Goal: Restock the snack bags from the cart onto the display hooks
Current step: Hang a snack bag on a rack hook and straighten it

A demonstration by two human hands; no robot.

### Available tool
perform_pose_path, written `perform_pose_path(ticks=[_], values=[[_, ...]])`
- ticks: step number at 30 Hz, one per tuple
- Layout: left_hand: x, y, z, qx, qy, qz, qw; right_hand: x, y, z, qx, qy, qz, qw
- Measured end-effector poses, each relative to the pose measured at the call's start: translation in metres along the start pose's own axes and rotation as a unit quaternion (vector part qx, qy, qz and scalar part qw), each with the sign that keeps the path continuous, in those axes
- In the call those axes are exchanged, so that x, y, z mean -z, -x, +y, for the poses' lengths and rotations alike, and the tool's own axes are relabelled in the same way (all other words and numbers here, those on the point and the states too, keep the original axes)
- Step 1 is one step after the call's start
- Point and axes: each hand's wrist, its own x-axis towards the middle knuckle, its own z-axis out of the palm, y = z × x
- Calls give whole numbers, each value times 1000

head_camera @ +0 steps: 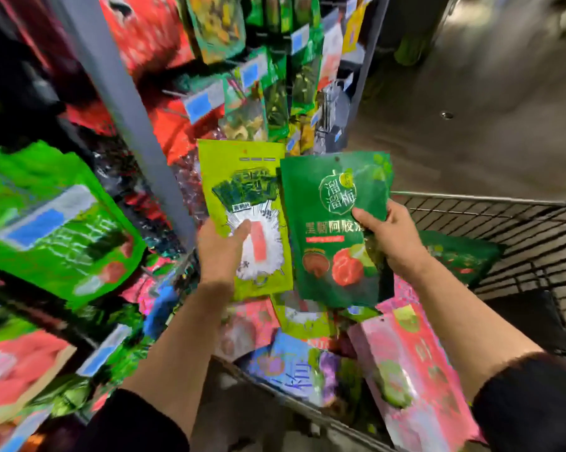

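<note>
My left hand [221,249] grips a lime-yellow snack bag [242,177] by its lower left side, thumb on its front. My right hand [389,238] grips a dark green snack bag [327,223] by its right edge. Both bags are held upright, side by side, above the wire cart [503,220], the green one overlapping the yellow one's right edge. Each bag has a hang hole at the top. The display hooks [242,93] with hanging bags and blue price tags are just beyond and above the two bags.
The cart holds several more bags: pink ones [418,363], a blue one [285,363], a dark green one [457,256]. A grey upright post [125,102] stands left of the hooks. Green and red bags [47,223] hang at the left. Grey floor [470,93] lies to the right.
</note>
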Motion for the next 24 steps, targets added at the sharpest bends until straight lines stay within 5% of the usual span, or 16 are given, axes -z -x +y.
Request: perform_pose_path(ticks=[6,11,18,24], values=[[90,5,32,-54,4,110,992,-88,7,-45,67,-29,16,997],[156,30,67,-106,-12,229,968,-146,17,-95,152,-7,-53,987],[244,104,104,-190,-128,451,863,-231,66,-173,262,-26,-211,941],[316,179,127,-199,-173,549,793,-298,140,-220,345,-96,-331,873]])
